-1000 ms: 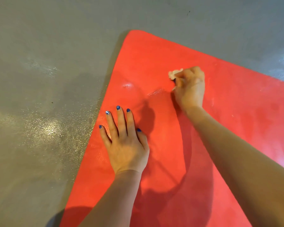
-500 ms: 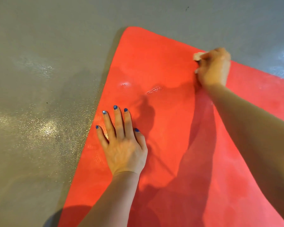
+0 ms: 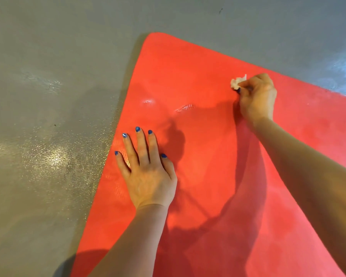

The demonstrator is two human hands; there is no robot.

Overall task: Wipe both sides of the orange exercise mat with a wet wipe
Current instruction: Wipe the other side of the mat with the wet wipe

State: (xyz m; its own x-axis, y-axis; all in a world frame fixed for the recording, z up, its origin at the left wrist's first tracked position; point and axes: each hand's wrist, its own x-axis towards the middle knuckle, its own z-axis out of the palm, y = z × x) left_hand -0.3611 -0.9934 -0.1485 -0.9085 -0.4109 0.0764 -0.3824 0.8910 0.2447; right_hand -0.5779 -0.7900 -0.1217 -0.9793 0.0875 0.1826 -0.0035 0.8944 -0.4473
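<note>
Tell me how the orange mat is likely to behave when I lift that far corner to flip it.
Likely floppy: the orange mat shows shallow ripples near the left hand pressing it flat. Probably light for its size, since it looks thin against the floor. Its glossy patches suggest a damp, possibly slippery surface, so pinch the edge firmly.

Orange exercise mat (image 3: pixel 218 156): flat on grey floor (image 3: pixel 48 136), turned diagonal in view, rounded corner pointing away at top. Surface red-orange, fine pebbled texture, two small glossy dimples not far in from that corner; near and right parts run out of frame. Wet wipe (image 3: pixel 237 82): small crumpled off-white wad, on mat close to its far edge, right of corner, part hidden by fingers pinching it.
</note>
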